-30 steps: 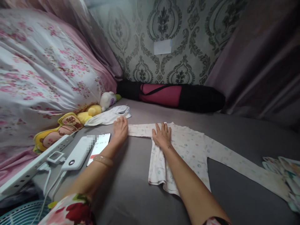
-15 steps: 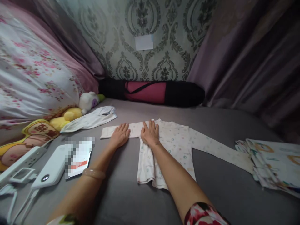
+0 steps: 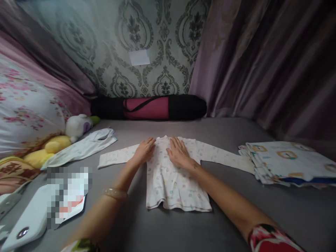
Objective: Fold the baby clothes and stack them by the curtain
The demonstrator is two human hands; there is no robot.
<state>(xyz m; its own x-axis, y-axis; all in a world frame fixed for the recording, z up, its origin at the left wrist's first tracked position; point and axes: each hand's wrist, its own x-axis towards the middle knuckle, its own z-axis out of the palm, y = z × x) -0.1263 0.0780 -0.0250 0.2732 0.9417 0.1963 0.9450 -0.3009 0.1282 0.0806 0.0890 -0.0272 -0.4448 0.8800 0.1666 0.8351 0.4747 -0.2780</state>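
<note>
A small white long-sleeved shirt (image 3: 170,185) with a fine print lies spread on the grey bed sheet (image 3: 126,224), both sleeves stretched out sideways. My left hand (image 3: 145,150) rests flat at the shirt's left shoulder, where the sleeve meets the body, fingers stretched out. On the upper chest, just below the neckline, lies my right hand (image 3: 179,152), palm down with fingers extended. Neither hand grips the cloth. The hem is slightly wavy near its left part. The tip of the right sleeve meets a stack of folded cloths (image 3: 291,157).
Pale trousers (image 3: 81,148) lie at the left, beside plush toys (image 3: 76,126). A white power bank (image 3: 28,217) and a phone (image 3: 72,203) with a blurred screen sit at the front left. Along the wall stretches a black and red bag (image 3: 147,107).
Both hands have shifted along the shirt: the left from the sleeve to the shoulder, the right from the left shoulder area to the chest. My view has turned right.
</note>
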